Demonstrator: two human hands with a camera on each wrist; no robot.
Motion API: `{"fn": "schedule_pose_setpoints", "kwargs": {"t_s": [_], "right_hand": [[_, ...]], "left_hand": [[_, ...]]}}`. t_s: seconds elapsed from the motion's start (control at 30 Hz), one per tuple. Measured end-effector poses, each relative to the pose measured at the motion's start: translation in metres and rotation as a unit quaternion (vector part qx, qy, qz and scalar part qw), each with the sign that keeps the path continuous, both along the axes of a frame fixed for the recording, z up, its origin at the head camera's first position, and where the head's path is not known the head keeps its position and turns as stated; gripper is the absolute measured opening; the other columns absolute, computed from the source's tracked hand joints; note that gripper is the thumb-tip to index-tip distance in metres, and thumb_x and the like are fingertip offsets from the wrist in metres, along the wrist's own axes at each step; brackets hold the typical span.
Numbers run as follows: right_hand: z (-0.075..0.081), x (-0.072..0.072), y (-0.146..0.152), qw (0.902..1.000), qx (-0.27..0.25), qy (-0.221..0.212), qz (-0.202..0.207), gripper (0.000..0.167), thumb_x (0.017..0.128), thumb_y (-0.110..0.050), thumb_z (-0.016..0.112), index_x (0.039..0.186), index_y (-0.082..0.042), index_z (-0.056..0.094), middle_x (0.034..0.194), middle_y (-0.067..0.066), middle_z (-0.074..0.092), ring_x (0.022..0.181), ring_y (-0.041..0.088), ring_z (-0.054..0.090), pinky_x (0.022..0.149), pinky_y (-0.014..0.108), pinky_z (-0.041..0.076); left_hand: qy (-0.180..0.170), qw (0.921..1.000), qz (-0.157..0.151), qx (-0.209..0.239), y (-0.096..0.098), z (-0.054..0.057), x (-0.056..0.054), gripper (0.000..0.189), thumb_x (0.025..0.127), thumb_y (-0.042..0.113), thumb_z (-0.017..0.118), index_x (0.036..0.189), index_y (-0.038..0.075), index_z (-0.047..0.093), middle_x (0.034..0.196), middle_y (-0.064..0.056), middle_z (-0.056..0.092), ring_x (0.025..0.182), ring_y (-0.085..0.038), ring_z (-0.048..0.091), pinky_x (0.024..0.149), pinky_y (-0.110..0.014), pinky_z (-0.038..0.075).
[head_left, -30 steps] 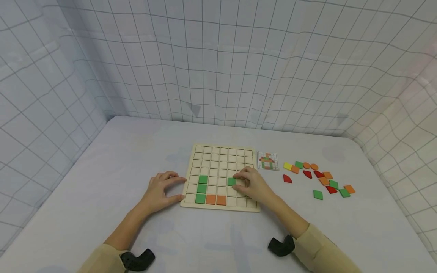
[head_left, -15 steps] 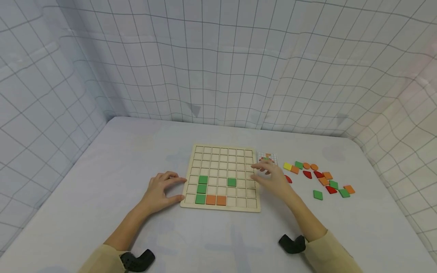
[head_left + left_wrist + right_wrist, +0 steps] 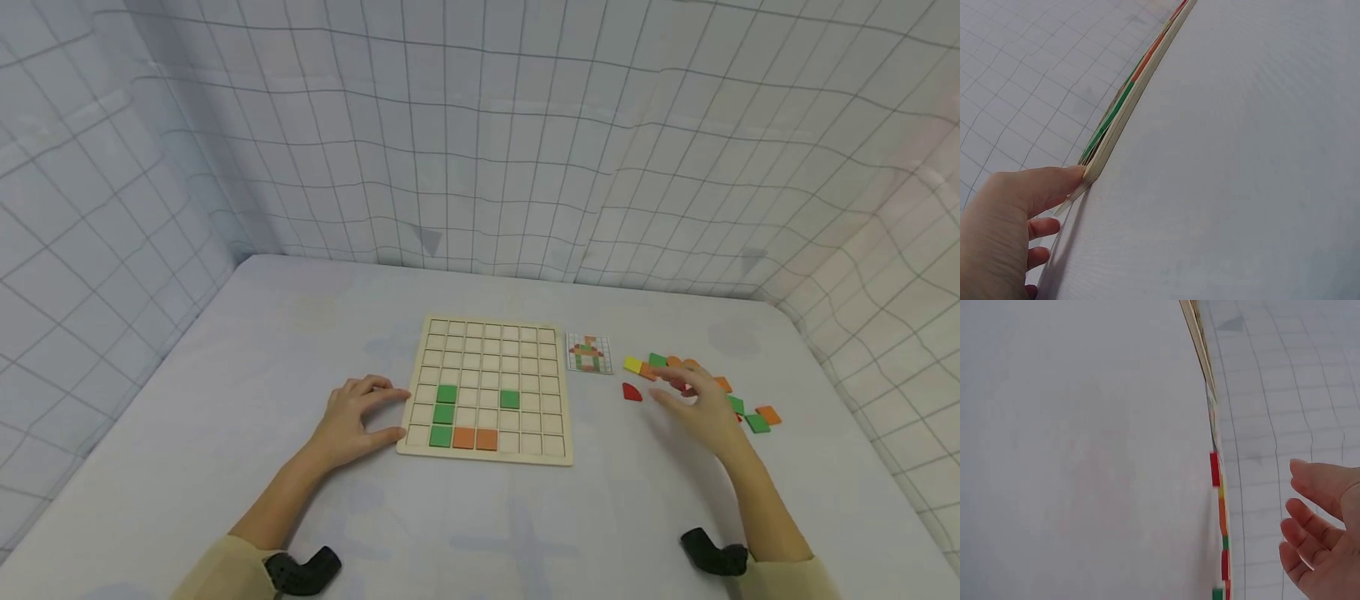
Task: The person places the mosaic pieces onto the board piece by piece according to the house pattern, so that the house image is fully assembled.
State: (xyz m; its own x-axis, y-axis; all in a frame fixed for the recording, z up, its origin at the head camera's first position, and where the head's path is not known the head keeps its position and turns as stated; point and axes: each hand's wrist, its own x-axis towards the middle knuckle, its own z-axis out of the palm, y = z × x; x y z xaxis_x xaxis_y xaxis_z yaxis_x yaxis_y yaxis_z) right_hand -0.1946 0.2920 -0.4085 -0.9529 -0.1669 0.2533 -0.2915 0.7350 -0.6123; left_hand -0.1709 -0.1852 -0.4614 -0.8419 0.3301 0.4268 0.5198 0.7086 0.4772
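A pale wooden grid board (image 3: pixel 491 333) lies mid-table. Three green square tiles (image 3: pixel 444 414) climb its left side, two orange square tiles (image 3: pixel 475 439) lie along the bottom row, and one green tile (image 3: pixel 509 400) sits alone further right. My left hand (image 3: pixel 348 425) touches the board's left edge with thumb and fingertips; in the left wrist view its thumb (image 3: pixel 1069 179) rests by the board's corner. My right hand (image 3: pixel 703 408) hovers above the loose pieces, fingers spread and holding nothing, and hides some of them. A red quarter-round piece (image 3: pixel 632 392) lies left of its fingertips.
A small printed pattern card (image 3: pixel 589 353) lies right of the board. Beyond it are a yellow tile (image 3: pixel 633 365) and several orange, green and red pieces, among them an orange tile (image 3: pixel 768 415). Grid-patterned cloth walls (image 3: pixel 480 167) surround the table.
My right hand let go of the lone green tile, which stays on the board, and moved right past the card to above the loose pieces. My left hand stayed at the board's edge.
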Motion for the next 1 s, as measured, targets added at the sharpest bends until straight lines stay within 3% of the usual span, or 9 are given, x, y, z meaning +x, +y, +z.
{"fn": "schedule_pose_setpoints", "kwargs": {"t_s": [0.13, 0.47, 1.0], "right_hand": [[-0.001, 0.009, 0.024, 0.9998, 0.016, -0.001, -0.009, 0.032, 0.086, -0.017, 0.064, 0.114, -0.002, 0.060, 0.103, 0.012, 0.056, 0.088, 0.014, 0.046, 0.072, 0.015, 0.037], [-0.014, 0.029, 0.062, 0.9996, 0.016, 0.002, -0.024, 0.028, 0.084, -0.012, 0.066, 0.110, 0.000, 0.063, 0.097, 0.011, 0.056, 0.082, -0.004, 0.045, 0.066, 0.010, 0.038], [-0.031, 0.036, 0.080, 0.9984, 0.039, -0.039, -0.011, 0.031, 0.082, -0.016, 0.069, 0.110, -0.003, 0.063, 0.102, 0.004, 0.049, 0.084, -0.003, 0.040, 0.070, 0.011, 0.034]], "left_hand": [[-0.004, 1.0000, 0.002, 0.000, 0.000, 0.001, 0.000, 0.045, 0.068, 0.031, 0.077, 0.109, 0.015, 0.067, 0.105, -0.005, 0.055, 0.093, -0.026, 0.046, 0.074, -0.044, 0.029], [-0.013, 0.9999, 0.003, 0.001, 0.000, 0.002, 0.001, 0.045, 0.068, 0.029, 0.077, 0.109, 0.015, 0.067, 0.106, -0.006, 0.054, 0.095, -0.027, 0.045, 0.075, -0.045, 0.029], [-0.013, 0.9999, 0.003, 0.001, 0.001, 0.001, 0.001, 0.045, 0.068, 0.030, 0.077, 0.109, 0.015, 0.067, 0.106, -0.006, 0.055, 0.095, -0.028, 0.046, 0.076, -0.046, 0.029]]}}
